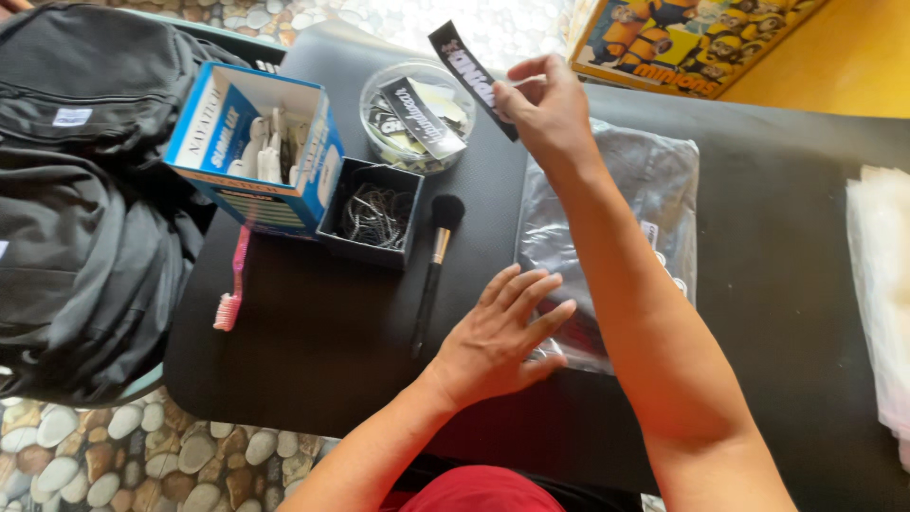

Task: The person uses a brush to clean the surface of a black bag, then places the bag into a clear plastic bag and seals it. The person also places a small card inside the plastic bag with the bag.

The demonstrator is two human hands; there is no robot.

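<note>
the right forearm (654,313) crosses the clear plastic bag (654,180), hiding the middle of the folded dark garment inside, and the left hand (498,337) covers the bag's near corner. the black backpack (76,190) runs off the left edge. the stack of clear bags (882,284) is cut by the right edge, the colourful picture box (682,38) by the top. the bits inside the round clear tub (417,118) and the blue box (251,152) are too jumbled to tell apart.
</note>
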